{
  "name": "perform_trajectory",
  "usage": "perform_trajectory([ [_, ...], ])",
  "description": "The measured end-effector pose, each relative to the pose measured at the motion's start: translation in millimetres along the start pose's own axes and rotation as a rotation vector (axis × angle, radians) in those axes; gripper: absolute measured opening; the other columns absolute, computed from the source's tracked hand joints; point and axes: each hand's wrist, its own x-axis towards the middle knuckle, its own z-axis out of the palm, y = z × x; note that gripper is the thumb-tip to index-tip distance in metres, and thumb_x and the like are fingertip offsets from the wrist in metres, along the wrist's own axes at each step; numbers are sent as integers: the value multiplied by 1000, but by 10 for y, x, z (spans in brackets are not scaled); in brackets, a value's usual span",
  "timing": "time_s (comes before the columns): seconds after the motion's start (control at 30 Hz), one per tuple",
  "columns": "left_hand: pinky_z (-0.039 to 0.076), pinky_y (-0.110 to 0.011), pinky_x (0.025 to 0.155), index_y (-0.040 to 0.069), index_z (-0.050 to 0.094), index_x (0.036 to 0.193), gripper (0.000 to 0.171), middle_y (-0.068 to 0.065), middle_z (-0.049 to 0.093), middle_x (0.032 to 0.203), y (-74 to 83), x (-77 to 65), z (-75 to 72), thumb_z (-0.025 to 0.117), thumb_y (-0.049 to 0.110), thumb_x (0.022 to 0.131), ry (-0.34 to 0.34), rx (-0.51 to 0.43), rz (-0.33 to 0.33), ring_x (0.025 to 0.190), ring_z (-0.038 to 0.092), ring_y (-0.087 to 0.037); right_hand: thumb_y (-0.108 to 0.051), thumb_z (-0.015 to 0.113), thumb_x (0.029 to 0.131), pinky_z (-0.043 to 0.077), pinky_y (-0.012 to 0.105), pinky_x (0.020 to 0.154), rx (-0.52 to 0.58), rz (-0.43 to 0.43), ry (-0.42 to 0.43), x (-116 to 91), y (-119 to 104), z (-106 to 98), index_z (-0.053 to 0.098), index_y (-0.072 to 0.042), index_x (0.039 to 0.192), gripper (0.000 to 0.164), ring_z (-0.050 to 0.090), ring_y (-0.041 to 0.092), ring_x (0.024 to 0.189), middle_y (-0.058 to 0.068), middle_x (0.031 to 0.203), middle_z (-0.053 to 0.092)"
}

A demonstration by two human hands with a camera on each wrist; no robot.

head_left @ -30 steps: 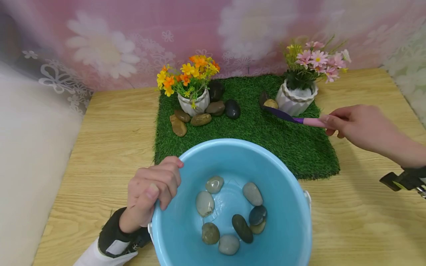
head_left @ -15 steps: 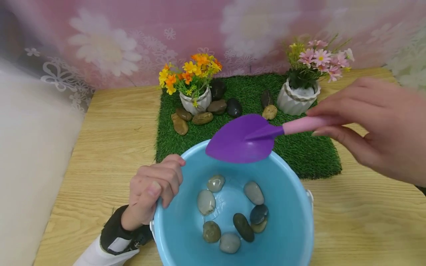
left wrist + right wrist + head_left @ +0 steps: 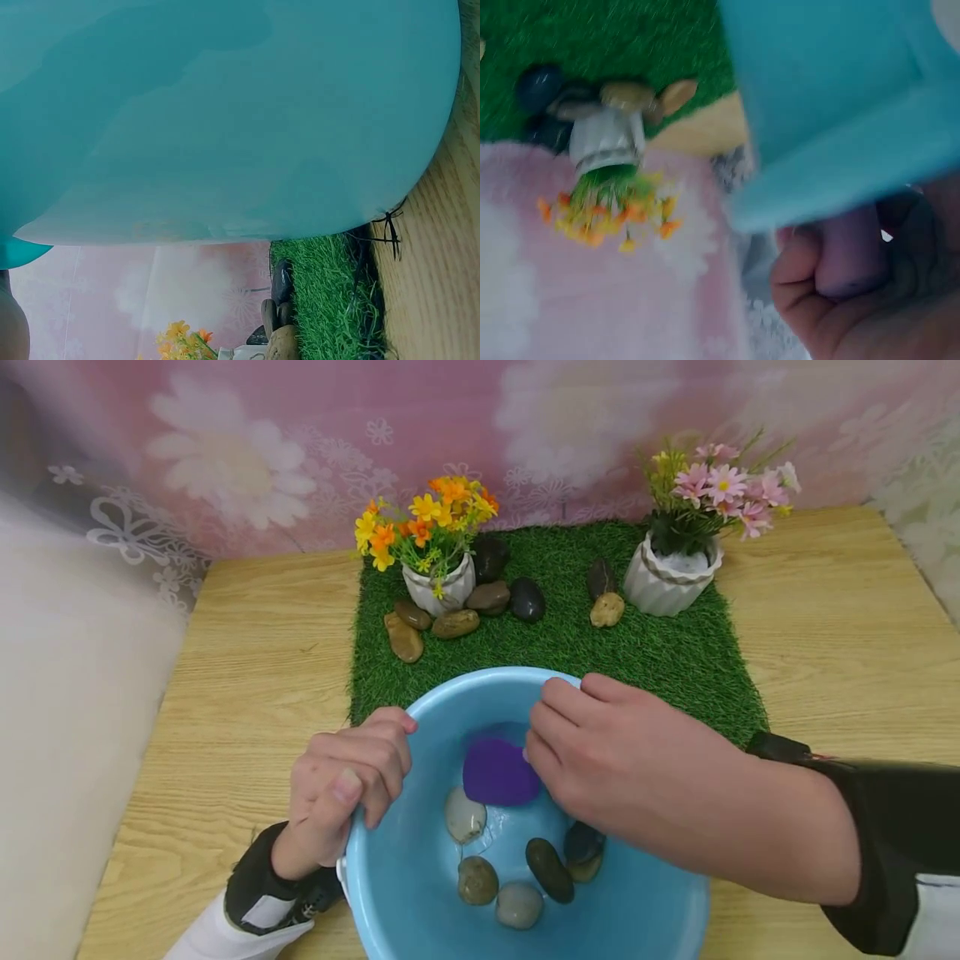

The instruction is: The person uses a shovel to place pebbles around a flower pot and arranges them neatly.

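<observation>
My left hand (image 3: pixel 348 777) grips the left rim of a light blue bucket (image 3: pixel 645 906), whose outer wall fills most of the left wrist view. A small garden trowel is in my right hand (image 3: pixel 600 756). Its purple blade (image 3: pixel 497 772) dips inside the bucket near the far wall, over the stones there. The pink handle (image 3: pixel 851 255) shows in the right wrist view, held in curled fingers; in the head view the hand hides it. Several smooth stones lie on the bucket floor, among them a dark oval stone (image 3: pixel 549 870) and a pale stone (image 3: pixel 519 906).
Behind the bucket lies a green turf mat (image 3: pixel 555 643). A white pot with orange and yellow flowers (image 3: pixel 438 589) stands there, ringed by several stones. At right, a pot of pink flowers (image 3: pixel 667 581) has a dark stone (image 3: pixel 601 578) and a tan stone (image 3: pixel 607 609) beside it.
My right hand has carried the trowel from beside the pink flower pot, leftward and down into the bucket. The tan and dark stones there are in plain sight now. My left hand stays on the rim.
</observation>
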Motion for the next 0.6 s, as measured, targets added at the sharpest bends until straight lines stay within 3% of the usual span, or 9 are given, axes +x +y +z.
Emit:
perform_trajectory([
  [0.1, 35, -40, 98, 11, 43, 54, 50, -2, 46, 56, -2, -2, 0, 30, 6, 102, 1, -1, 3, 58, 45, -19, -8, 73, 87, 42, 45, 74, -53, -5, -32, 245, -124, -503, 62, 2, 111, 28, 44, 28, 86, 13, 95, 55],
  [0.2, 35, -40, 98, 11, 43, 54, 50, -2, 46, 56, -3, -4, 3, 30, 6, 102, 3, -1, 6, 58, 45, -19, -11, 77, 84, 44, 36, 73, -99, -13, -22, 357, -178, -746, 66, 0, 103, 24, 44, 24, 81, 10, 89, 58],
  [0.43, 35, -41, 98, 11, 43, 53, 51, -2, 46, 56, 1, -5, 11, 30, 6, 102, -2, 4, -4, 59, 45, -19, -12, 76, 86, 39, 36, 69, -109, -15, -99, 339, -199, -810, 65, -1, 95, 18, 38, 24, 78, 10, 85, 55],
  [0.6, 36, -40, 99, 11, 44, 54, 51, -2, 46, 56, 6, 3, 11, 30, 5, 102, -3, 2, -3, 59, 46, -19, -16, 82, 83, 35, 29, 66, -1, -24, -97, 322, -183, -740, 63, -7, 85, 22, 33, 17, 69, 1, 74, 47],
])
